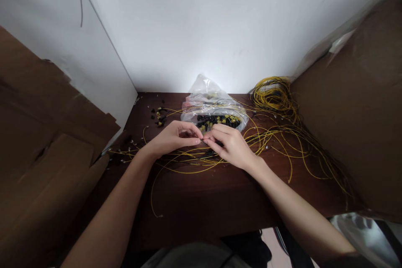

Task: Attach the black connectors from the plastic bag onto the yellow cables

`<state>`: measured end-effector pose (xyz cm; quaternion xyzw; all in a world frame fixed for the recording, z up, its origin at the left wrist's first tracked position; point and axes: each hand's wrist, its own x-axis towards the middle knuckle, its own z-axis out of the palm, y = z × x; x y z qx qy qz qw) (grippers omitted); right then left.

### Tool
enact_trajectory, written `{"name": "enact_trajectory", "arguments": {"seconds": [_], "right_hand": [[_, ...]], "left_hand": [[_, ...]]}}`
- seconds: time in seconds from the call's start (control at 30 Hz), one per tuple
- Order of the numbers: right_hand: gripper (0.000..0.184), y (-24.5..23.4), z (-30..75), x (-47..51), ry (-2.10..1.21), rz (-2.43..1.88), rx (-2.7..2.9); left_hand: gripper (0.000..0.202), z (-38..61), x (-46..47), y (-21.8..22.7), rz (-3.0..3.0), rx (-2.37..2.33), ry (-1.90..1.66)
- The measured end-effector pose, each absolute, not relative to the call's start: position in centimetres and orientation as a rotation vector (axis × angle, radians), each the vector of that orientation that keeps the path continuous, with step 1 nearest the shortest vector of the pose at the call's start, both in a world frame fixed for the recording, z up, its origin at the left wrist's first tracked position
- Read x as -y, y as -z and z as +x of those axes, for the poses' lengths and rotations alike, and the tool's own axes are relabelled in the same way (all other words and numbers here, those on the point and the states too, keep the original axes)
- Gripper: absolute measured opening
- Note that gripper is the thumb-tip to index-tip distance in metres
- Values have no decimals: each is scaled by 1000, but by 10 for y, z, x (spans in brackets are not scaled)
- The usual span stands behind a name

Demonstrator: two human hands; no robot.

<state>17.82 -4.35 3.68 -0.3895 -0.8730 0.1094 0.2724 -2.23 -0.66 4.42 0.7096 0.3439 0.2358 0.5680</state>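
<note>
Over the middle of the table, my left hand and my right hand meet fingertip to fingertip. Both are closed in a pinch on a thin dark wire, of which only a short bit shows between them. Under and around the hands runs a loose bundle of yellow and black wires. Just behind my fingers lies an open clear plastic bag with black and yellow connectors in its mouth.
A few black-and-yellow connectors lie at the left of the brown table. Coiled yellow wire sits at the back right. Cardboard walls flank the table, and a white wall stands behind it.
</note>
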Motion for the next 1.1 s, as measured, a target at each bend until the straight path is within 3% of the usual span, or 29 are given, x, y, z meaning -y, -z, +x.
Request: {"name": "enact_trajectory", "arguments": {"seconds": [0.57, 0.87, 1.1], "right_hand": [[15, -36, 176, 44, -604, -1036, 2113], [12, -32, 173, 46, -614, -1105, 2082], [14, -33, 169, 48, -613, -1061, 2056]], "left_hand": [[19, -24, 4, -40, 1612, -848, -627], [29, -23, 5, -37, 1525, -870, -644], [23, -22, 6, -38, 1502, -834, -626]]}}
